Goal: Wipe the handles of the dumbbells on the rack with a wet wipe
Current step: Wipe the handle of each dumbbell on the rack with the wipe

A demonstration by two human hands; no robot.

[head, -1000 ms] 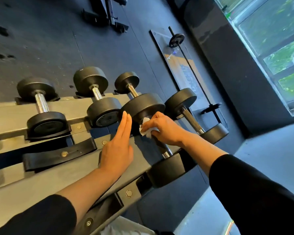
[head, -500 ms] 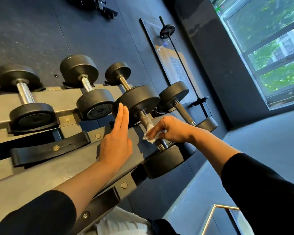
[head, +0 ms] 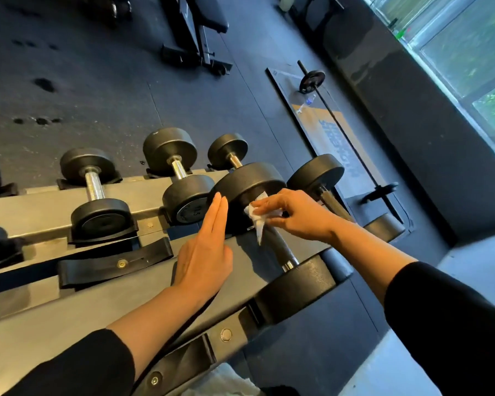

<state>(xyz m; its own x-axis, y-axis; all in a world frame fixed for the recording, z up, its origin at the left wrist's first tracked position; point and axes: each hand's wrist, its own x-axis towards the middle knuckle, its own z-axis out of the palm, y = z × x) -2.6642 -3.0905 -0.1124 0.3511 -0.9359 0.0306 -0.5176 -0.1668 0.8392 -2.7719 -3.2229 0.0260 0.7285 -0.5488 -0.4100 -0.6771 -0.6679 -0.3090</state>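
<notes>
White wet wipe (head: pixel 256 217) is pinched in the curled fingers of the right hand (head: pixel 293 217) and now sits at the upper end of the dark handle (head: pixel 275 244), against the inner face of the far weight head; half a second ago it was lower on the shaft, so the stroke has travelled back up. Judgement: this handle is mid-clean, with its lower stretch towards the near head exposed and apparently already passed over. The left hand (head: pixel 205 250) stays flat on the grey rack (head: pixel 40 304), fingers straight and together, holding nothing. The dumbbell being wiped (head: pixel 295 290) lies on the near rail. Two chrome-handled dumbbells (head: pixel 93 190) sit on the upper rail; another dumbbell (head: pixel 316 172) lies just right of the working hand, its handle partly hidden behind the wrist. That neighbour crowds the right hand. A barbell (head: pixel 312 81) and bench (head: pixel 197 30) stand well apart.
</notes>
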